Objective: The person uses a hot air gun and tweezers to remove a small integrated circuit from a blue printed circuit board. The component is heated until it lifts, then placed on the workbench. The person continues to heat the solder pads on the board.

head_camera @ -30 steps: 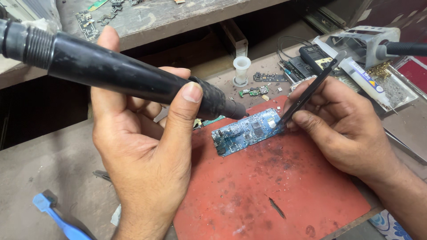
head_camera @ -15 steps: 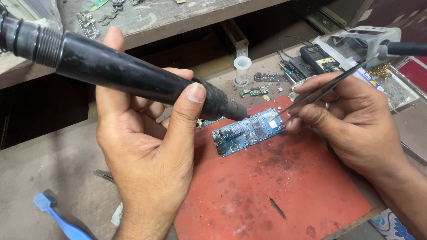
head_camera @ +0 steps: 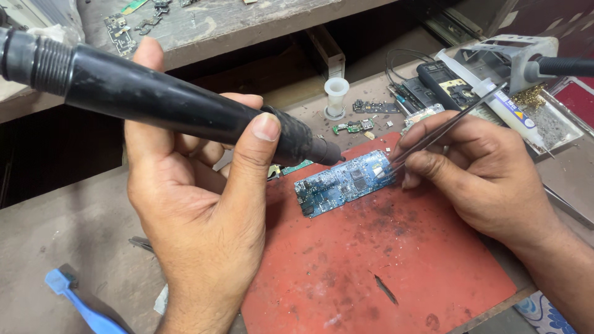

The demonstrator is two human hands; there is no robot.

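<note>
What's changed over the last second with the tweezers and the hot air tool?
The right hand lowered the tweezers from a steep angle to a flatter one, and their tips now sit at the right end of the blue circuit board. The left hand keeps the black hot air tool aimed at the board, which stayed on the red mat.

left hand (head_camera: 198, 204) raised, palm toward the camera, thumb and fingers curled in a grip. right hand (head_camera: 482, 173) lower, fingertips (head_camera: 416, 162) pinched together, wrist angled in from the right.
</note>
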